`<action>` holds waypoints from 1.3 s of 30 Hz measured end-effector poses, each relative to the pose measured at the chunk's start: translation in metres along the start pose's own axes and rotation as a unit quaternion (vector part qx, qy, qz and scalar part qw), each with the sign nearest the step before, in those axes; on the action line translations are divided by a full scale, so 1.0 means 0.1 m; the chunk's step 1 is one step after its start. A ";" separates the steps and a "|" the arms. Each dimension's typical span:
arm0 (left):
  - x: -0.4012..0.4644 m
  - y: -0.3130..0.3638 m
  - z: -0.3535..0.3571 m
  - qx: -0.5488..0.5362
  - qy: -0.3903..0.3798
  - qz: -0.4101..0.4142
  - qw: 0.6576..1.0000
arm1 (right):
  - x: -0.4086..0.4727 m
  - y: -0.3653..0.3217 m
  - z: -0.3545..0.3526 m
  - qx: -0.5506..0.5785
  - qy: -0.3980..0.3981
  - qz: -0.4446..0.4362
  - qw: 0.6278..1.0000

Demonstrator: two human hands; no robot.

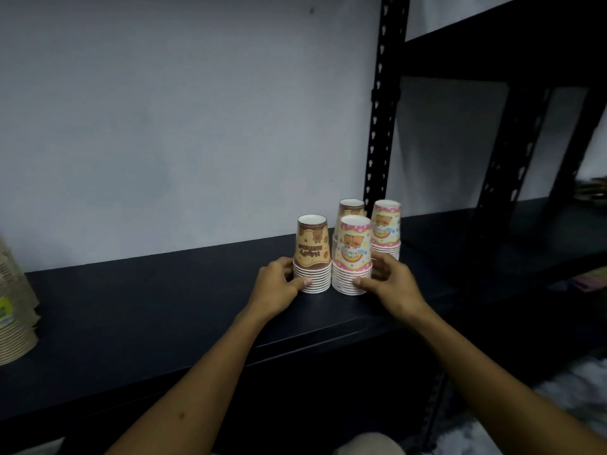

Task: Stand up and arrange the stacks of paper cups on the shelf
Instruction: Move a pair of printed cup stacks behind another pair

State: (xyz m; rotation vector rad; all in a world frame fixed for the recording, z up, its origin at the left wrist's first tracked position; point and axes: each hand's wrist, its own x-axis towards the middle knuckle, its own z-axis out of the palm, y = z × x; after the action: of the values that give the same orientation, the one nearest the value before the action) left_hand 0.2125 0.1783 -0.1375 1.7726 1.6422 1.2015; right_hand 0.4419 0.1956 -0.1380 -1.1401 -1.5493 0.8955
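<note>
Several upside-down stacks of paper cups stand together on the black shelf (164, 310). A brown stack (312, 254) is front left and a pink stack (352, 257) is front right. Behind them stand a second brown stack (350, 208) and a second pink stack (387, 228). My left hand (279, 284) grips the base of the front brown stack, thumb at the front. My right hand (391, 280) grips the base of the front pink stack, its thumb on the lower rims.
A tall stack of beige paper items (14, 307) stands at the shelf's left edge. A black perforated upright (382, 103) rises just behind the cups. Another shelf unit (525, 241) continues to the right. The wall (180, 126) is behind.
</note>
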 end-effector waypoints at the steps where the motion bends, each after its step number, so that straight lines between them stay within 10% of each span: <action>1: 0.01 0.04 0.07 -0.001 -0.004 0.001 1.000 | -0.01 0.02 -0.08 -0.004 0.007 -0.002 1.000; 39: 0.25 0.23 0.55 0.018 -0.058 0.024 0.998 | 0.00 0.18 -0.37 -0.126 0.085 -0.011 0.988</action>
State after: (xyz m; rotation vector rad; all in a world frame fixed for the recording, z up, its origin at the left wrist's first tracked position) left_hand 0.2686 0.2100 -0.1404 1.8773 1.5721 1.0750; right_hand 0.4823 0.2010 -0.1457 -1.3379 -1.5602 0.5815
